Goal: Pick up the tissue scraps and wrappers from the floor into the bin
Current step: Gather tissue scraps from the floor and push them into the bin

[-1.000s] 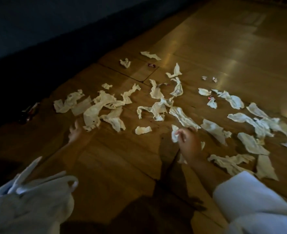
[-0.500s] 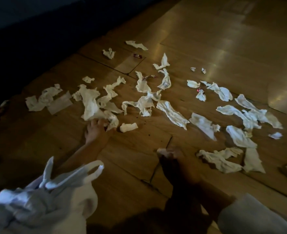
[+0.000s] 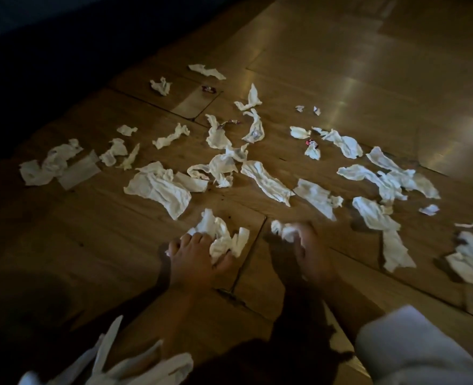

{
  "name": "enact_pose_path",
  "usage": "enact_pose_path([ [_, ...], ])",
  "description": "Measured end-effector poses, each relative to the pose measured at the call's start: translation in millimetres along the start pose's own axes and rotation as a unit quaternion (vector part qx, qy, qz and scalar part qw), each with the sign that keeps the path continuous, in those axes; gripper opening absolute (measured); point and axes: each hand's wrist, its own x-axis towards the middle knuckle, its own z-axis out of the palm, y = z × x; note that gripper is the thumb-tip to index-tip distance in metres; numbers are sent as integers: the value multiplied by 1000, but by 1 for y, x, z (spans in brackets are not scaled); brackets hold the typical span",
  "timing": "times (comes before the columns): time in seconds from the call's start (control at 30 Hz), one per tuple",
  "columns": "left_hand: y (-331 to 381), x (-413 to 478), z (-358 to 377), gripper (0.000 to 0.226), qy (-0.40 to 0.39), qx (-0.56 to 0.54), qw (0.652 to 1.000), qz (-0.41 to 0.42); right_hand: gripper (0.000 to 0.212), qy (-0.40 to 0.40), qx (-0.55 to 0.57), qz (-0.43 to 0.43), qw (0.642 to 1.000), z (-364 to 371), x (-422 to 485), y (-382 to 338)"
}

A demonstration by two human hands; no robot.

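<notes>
Tissue scraps (image 3: pixel 157 187) lay strewn across the wooden floor (image 3: pixel 341 65), most of them ahead of both hands. The left hand (image 3: pixel 199 259) pressed down on a crumpled wad of tissue (image 3: pixel 218 234), fingers curled over it and gathering it against the boards. The right hand (image 3: pixel 310 254) was blurred, but it appeared to be clenched around a small white clump (image 3: pixel 284 230) at its fingertips.

No bin was clearly in view; a white plastic bag (image 3: pixel 135 368) with loose handles sat at the bottom edge near the left arm and may have served as one (I could not tell).

What could go wrong, as I judged it: the wad under the left hand was loose and light, so a shallow pinch might lift only part of it and leave shreds behind. The right hand's clump was small and could slip out on the way to the bag. Dim light also made the tiny foil wrappers easy to miss, such as the reddish one (image 3: pixel 310 143) beside a tissue and another (image 3: pixel 209 89) farther off.

Around them, a long strip (image 3: pixel 266 182) and a flat piece (image 3: pixel 317 197) lay just beyond the hands, and a pile (image 3: pixel 471 259) sat at the right edge. Nothing solid blocked the reach; the white sleeve (image 3: pixel 413 351) hung near the right forearm.
</notes>
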Motion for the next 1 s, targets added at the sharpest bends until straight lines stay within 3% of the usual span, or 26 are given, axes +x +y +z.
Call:
enact_pose_path([
  [0.07,-1,1,-3,73,-21,-10,1000,-17,25,131,31,14,991,-10,31,-15],
  [0.13,-2,1,-7,49,-4,-2,1000,-26,32,188,43,91,977,-23,69,-19],
  [0.23,-8,7,-9,39,44,-28,998,-39,39,99,-117,195,969,-29,103,18],
  [0.33,-16,17,-2,54,73,-85,994,14,44,-30,-194,167,966,-21,92,49],
  [0.47,-13,24,8,60,-49,-54,992,103,44,-11,-138,47,989,7,50,39],
  [0.53,-5,19,14,75,-69,-32,991,112,36,4,-104,17,994,14,42,34],
  [0.63,4,13,21,73,-12,-79,994,77,37,-3,-10,62,998,11,50,18],
  [0.77,4,10,23,36,52,-114,989,77,41,62,56,23,996,8,88,-14],
  [0.9,-6,3,10,24,86,-216,972,-27,43,-33,-79,-37,996,29,114,-31],
  [1.0,-17,11,-15,28,170,-301,935,-79,38,-116,-186,-82,972,43,107,-24],
])
